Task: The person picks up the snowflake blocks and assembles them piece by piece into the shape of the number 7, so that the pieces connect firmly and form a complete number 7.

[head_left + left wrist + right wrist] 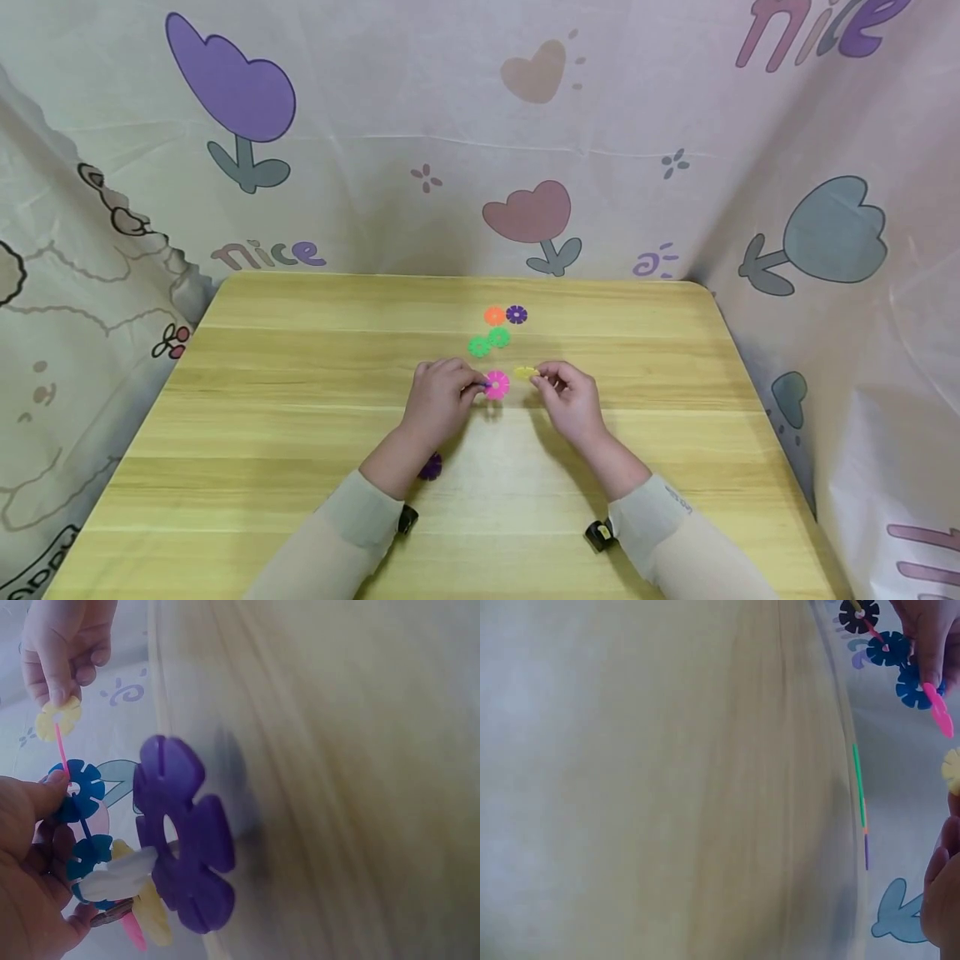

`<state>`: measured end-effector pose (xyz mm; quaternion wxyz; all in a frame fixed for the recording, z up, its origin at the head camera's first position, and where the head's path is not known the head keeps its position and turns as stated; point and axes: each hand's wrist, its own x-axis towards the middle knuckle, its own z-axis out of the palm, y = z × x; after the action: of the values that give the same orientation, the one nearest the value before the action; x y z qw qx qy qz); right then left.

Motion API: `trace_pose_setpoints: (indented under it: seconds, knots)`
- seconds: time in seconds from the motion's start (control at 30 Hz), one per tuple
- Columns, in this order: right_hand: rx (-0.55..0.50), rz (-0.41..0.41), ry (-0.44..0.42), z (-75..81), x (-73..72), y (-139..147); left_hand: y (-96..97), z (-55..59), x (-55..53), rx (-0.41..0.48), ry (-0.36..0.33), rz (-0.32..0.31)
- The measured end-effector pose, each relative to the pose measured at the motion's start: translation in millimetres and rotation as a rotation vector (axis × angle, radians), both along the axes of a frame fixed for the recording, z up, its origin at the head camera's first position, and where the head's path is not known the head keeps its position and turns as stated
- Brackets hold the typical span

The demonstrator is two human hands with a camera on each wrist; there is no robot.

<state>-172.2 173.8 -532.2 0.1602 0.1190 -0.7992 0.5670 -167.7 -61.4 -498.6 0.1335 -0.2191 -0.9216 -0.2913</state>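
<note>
My left hand (pixel 442 398) grips a chain of notched flower-shaped plastic discs between thumb and fingers. A blue disc (pixel 88 780) shows at the thumb in the left wrist view, and a pink disc (pixel 503 377) sticks out to the right. Further along the chain are a white disc (pixel 116 876), a yellow disc (pixel 152 915) and a large-looking purple disc (pixel 216 840). Opposite, my right hand (pixel 576 404) pinches a single yellow disc (pixel 523 372) by its edge. A small gap separates that disc from the pink one in the right wrist view.
Beyond the hands, two green discs (pixel 498 337) lie together on the wooden table (pixel 300 367). Behind them are an orange disc (pixel 492 320) and a purple disc (pixel 511 308) side by side. A printed cloth (pixel 375 92) hangs around the table's back and sides.
</note>
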Motion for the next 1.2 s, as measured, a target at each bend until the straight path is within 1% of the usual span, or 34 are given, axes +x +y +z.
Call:
trace_pose_setpoints:
  seconds: [0.13, 0.23, 0.3, 0.47, 0.6, 0.8, 1.0, 1.2]
  knots:
    - [0.019, 0.022, 0.036, -0.7, 2.8, -0.6, -0.1, -1.6, -0.3, 0.004, -0.010, 0.000]
    - [0.025, 0.050, 0.066, 2.1, 5.5, -1.1, 0.3, -2.0, -0.3, 0.002, -0.017, 0.004]
    - [0.021, 0.071, 0.089, 7.5, 8.2, -2.1, 0.7, -1.9, 0.0, -0.001, -0.020, 0.008]
    - [0.019, 0.100, 0.157, 27.4, 16.0, -5.9, 1.7, -1.3, 0.4, -0.008, -0.020, 0.010]
    - [0.016, 0.113, 0.195, 31.3, 17.8, -7.4, 2.7, -0.3, 0.6, -0.008, -0.017, 0.008]
    - [0.027, 0.121, 0.212, 30.7, 18.0, -8.4, 3.5, 0.0, 0.2, 0.002, -0.005, -0.006]
    - [0.037, 0.102, 0.185, 29.6, 18.1, -9.0, 2.6, -2.5, -0.2, 0.028, -0.003, -0.021]
    - [0.038, 0.094, 0.162, 1.7, 7.2, -2.7, 2.7, -2.1, -0.3, 0.059, -0.009, -0.017]
